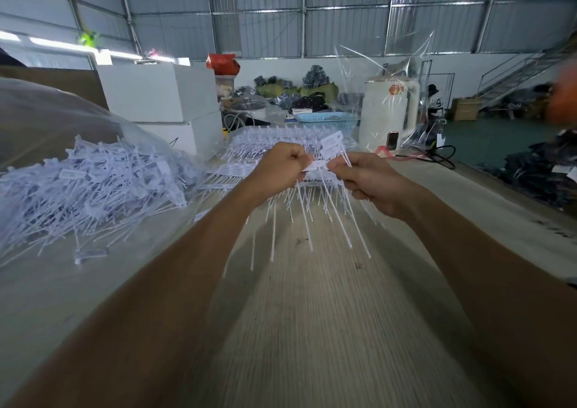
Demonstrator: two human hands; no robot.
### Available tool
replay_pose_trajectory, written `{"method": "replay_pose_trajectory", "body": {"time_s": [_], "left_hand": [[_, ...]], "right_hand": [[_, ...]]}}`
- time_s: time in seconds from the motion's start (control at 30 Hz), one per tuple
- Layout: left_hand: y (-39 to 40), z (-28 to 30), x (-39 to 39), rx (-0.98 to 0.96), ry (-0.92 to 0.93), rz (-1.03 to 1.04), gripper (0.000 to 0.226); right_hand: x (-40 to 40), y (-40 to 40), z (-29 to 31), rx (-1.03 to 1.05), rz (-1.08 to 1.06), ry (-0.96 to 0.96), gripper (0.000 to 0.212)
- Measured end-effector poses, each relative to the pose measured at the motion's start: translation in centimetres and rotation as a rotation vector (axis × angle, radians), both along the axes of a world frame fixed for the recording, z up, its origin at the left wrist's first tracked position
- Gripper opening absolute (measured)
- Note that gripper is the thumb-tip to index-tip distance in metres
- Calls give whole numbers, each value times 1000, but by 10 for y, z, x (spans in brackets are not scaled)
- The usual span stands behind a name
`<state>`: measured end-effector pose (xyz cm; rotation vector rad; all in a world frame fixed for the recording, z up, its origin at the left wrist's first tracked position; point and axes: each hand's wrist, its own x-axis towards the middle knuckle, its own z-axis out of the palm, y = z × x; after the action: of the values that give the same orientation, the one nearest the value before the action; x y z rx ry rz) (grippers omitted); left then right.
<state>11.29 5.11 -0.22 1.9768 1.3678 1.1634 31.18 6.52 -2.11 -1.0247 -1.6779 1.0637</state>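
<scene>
Both my hands are raised over a pale wooden table (pixel 327 314). My left hand (pixel 278 170) grips a bunch of white plastic tag ties (pixel 307 220) whose thin tails hang down below my fists. My right hand (pixel 365 179) pinches a single tie by its flat label (pixel 317 165), close to my left thumb; another tie's label (pixel 331 141) sticks up above. A loose heap of the same ties (pixel 93 185) lies on clear plastic sheeting at the left. Neat rows of ties (pixel 274 145) lie on the table behind my hands.
White foam boxes (pixel 162 95) stand at the back left. A cream electric kettle (pixel 388 111) in clear wrap, a blue basket (pixel 326 120) and a black cable (pixel 443 154) sit at the back right. The table's right edge drops to a green floor with dark bundles.
</scene>
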Motion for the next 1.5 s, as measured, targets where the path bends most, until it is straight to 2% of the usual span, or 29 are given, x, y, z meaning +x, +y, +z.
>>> {"method": "replay_pose_trajectory", "body": {"time_s": [0.07,0.13,0.3,0.47,0.57,0.7,0.77,0.83,0.93,0.97,1.1,1.27,1.5], "left_hand": [[1,0,0,-14,1,30,35],[0,1,2,-28,22,52,33],[-2,10,3,-177,-58,83,22],[1,13,0,-340,-207,62,18],[6,10,-5,-433,-255,-15,18],[9,5,-8,-544,-277,-133,29],[6,7,-8,-463,-259,-98,25],[4,10,-6,-278,-204,-24,22],[0,10,-1,-76,-124,-46,28],[-1,10,1,-41,-96,-58,25],[-2,8,9,43,-5,-63,15],[-1,6,3,83,79,-37,18],[2,0,2,176,246,52,12]], "right_hand": [[-1,-2,0,-8,-2,-99,19],[-4,-4,-1,1,20,-114,27],[-7,-14,2,247,-12,-43,14],[-10,-14,6,441,-79,-197,22],[-12,-12,6,514,-95,-264,24],[-13,-9,6,634,-172,-348,24],[-14,-9,6,632,-194,-332,22],[-14,-10,6,547,-211,-225,22],[-9,-9,5,416,-212,-65,20],[-6,-8,4,395,-222,-51,13],[2,-7,1,331,-241,13,23],[6,-5,7,351,-308,-75,22],[0,0,5,303,-439,-249,26]]}}
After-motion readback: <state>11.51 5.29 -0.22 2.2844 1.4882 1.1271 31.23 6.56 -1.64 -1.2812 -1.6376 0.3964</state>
